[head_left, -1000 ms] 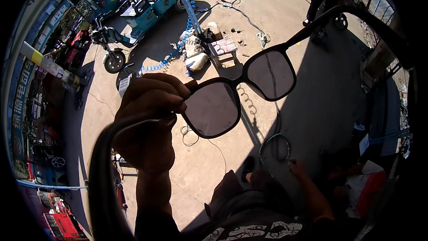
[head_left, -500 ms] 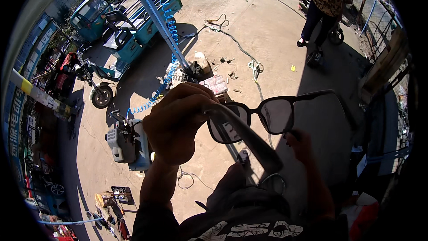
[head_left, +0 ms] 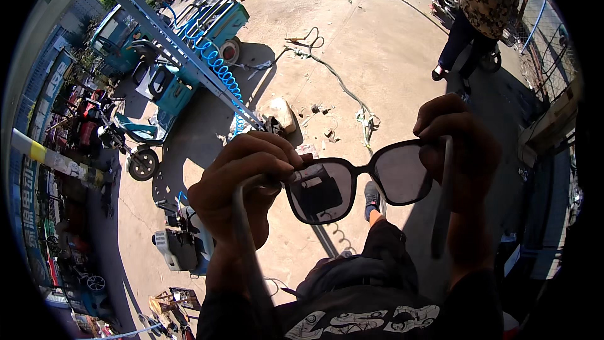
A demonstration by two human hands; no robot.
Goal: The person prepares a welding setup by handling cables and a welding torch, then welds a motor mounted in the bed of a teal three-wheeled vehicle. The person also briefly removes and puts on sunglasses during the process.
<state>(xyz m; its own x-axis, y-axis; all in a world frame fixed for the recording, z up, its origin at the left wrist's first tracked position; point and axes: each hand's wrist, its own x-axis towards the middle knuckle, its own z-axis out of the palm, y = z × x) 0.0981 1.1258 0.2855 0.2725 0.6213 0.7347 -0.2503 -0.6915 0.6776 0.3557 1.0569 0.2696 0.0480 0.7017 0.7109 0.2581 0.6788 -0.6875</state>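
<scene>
A pair of dark-framed sunglasses (head_left: pixel 360 169) with grey tinted lenses is held up in front of me, its temples unfolded and pointing back toward me. My left hand (head_left: pixel 242 182) pinches the left hinge corner between thumb and fingers. At the opposite corner, my right hand (head_left: pixel 462 148) grips the frame near its right hinge, fingers curled over the top. Through the lenses the sunlit ground and part of a dark shape show. Below the glasses are my dark shirt and one shoe (head_left: pixel 372 196) on the concrete.
A blue cargo tricycle (head_left: pixel 170 91) is parked at the far left. Next to a slanted metal pole (head_left: pixel 189 56) hangs a coiled blue hose (head_left: pixel 217 66). An air compressor (head_left: pixel 179 245) stands at left. A cable (head_left: pixel 340 82) crosses the concrete. Another person (head_left: pixel 478 12) stands at far right.
My right hand has risen from below the lens and taken hold of the glasses' right corner. The glasses have turned to face squarely away, both temples toward me. My view has shifted slightly.
</scene>
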